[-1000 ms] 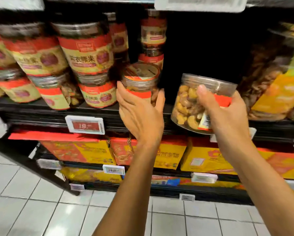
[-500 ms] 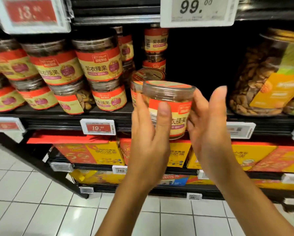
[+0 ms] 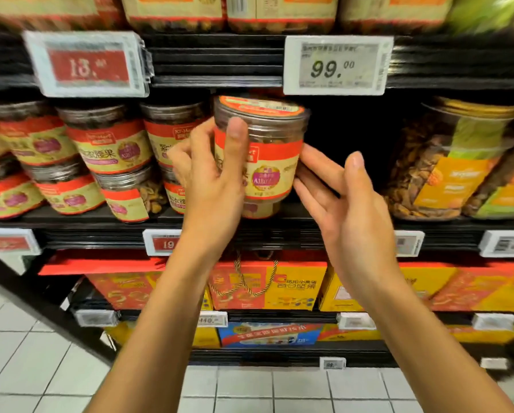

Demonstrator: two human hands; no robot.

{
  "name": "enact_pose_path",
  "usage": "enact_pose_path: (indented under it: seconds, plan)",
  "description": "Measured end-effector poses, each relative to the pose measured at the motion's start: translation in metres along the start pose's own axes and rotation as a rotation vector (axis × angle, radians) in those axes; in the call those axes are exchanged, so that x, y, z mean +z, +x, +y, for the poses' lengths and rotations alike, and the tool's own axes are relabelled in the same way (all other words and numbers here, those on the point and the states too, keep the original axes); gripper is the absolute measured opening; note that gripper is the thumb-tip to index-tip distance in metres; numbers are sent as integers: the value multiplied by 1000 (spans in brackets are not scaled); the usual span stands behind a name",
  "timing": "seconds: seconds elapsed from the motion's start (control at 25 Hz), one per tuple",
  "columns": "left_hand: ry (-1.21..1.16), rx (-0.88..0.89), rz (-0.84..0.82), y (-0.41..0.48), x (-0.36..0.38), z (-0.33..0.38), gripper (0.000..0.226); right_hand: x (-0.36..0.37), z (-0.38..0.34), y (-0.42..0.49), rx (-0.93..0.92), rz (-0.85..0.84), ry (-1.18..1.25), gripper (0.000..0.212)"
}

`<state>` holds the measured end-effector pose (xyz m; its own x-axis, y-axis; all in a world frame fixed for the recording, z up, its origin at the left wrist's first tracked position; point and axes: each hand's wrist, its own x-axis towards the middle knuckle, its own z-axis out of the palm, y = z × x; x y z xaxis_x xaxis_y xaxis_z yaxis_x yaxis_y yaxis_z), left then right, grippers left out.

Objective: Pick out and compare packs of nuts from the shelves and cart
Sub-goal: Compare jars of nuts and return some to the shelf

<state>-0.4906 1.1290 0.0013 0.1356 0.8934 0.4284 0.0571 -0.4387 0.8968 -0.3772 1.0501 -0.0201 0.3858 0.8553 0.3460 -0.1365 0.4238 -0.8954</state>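
Head view recorded both hands raised before a shop shelf (image 3: 279,231) of nut packs. The left hand (image 3: 211,177) gripped a clear jar of nuts (image 3: 267,150), with the thumb laid up across the front of its red and cream label and the fingers curled round its left side. The right hand (image 3: 348,204) lay flat and relaxed, with straight fingertips touching the jar's lower right side and the thumb standing apart from it. The jar stood nearly upright, its lid tipped slightly toward the camera, and was held in front of the middle shelf, directly below the gap between two price tags. Whether its base rested on the shelf could not be determined. Similar stacked jars (image 3: 109,144) with matching labels stood in two tiers on the same shelf, just to the left of the held jar. A larger jar (image 3: 446,165) with an orange and green label stood to the right, well apart from it. A red price tag (image 3: 89,65) and a white price tag (image 3: 337,65) reading 99.00 hung from the shelf edge above. Red and yellow gift boxes (image 3: 291,287) filled the shelf below. White floor tiles (image 3: 26,368) showed at lower left. Much of the frame was blurred.
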Motion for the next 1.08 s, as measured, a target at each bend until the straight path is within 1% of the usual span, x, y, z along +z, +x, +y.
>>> enact_pose_path:
  seconds: [0.08,0.2,0.28,0.32,0.4,0.48,0.6,0.64,0.68,0.76,0.84,0.92,1.0,1.04,1.08]
  plan:
    - [-23,-25,-48,14,-1,-3,50,2,7,19,-13,28,31,49]
    - [-208,-93,-69,21,-2,-15,53,6,17,45,2,63,-13,50]
    - [-235,-123,-60,22,-2,-26,60,7,25,57,20,62,-35,42]
    - [-204,-118,-77,21,-2,-30,60,5,29,61,28,59,-27,36]
    - [-141,-109,-144,21,-2,-34,46,1,32,67,25,59,-35,32]
    - [-96,-118,-179,22,-2,-34,36,-5,35,69,24,67,-80,32]
    - [-58,-101,-199,18,-4,-36,34,-8,40,64,58,26,-177,41]
    - [-49,-98,-188,14,-4,-40,33,-8,44,60,67,-5,-218,40]
    - [-66,-106,-166,10,-5,-46,34,-7,48,55,73,-38,-267,35]
    - [-167,-166,-144,0,-6,-56,55,-4,54,47,84,-91,-334,30]
    - [-253,-244,-174,-11,-5,-62,74,-1,58,46,114,-108,-276,31]
    - [-281,-259,-191,-16,-5,-65,78,-2,61,54,142,-96,-199,33]
    - [-280,-254,-198,-14,-5,-68,78,-3,66,64,142,-57,-175,34]
    - [-264,-255,-197,-12,-6,-70,76,-3,70,67,145,-42,-165,37]
    - [-240,-258,-191,-9,-6,-72,72,-3,73,71,147,-26,-166,44]
